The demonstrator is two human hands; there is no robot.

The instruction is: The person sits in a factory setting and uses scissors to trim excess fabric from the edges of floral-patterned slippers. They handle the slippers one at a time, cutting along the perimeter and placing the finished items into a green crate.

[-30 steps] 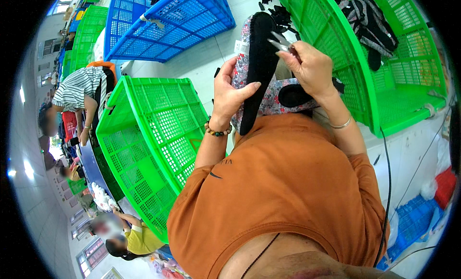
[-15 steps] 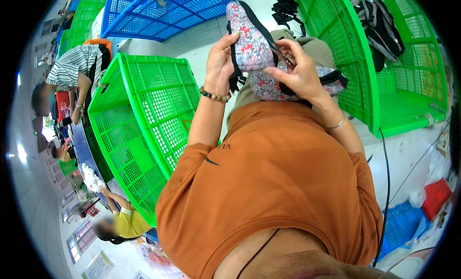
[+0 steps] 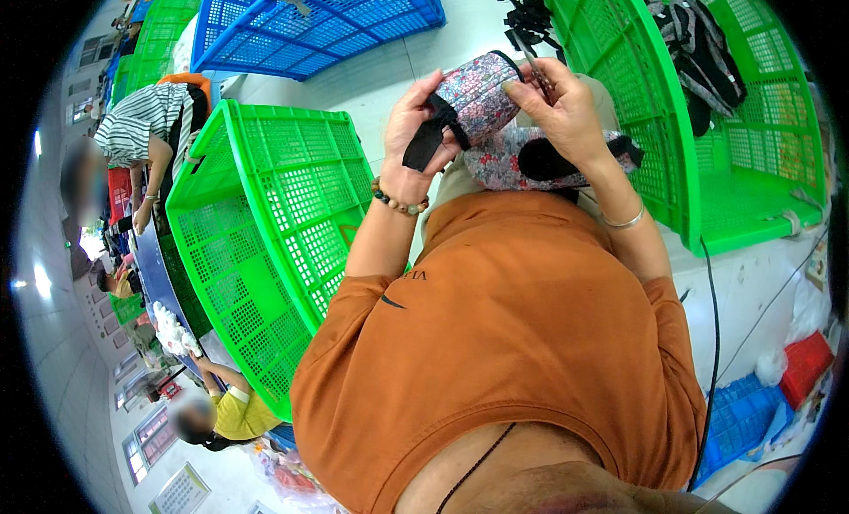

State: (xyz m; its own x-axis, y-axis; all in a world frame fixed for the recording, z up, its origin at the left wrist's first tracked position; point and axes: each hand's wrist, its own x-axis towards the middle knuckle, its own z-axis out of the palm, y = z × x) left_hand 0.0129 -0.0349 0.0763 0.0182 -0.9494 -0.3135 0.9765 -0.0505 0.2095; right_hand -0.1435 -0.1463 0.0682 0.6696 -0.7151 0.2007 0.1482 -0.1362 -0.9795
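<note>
Here the work looked to be at the trimming or checking step: the left hand [image 3: 417, 129] gripped the patterned slipper [image 3: 478, 94] at its near end, fingers wrapped around it, while the right hand [image 3: 566, 111] pressed a thumb to its far end, fingers curled about the scissors [image 3: 537, 72]. The next move seemed to call for a steady hold, blades kept clear of good cloth. And the slipper itself? Held up between both hands, above a second patterned piece [image 3: 495, 163] at the lap, tilted, mottled grey, red and blue, edged in black, a black strip [image 3: 425, 146] dangling from the near end.
</note>
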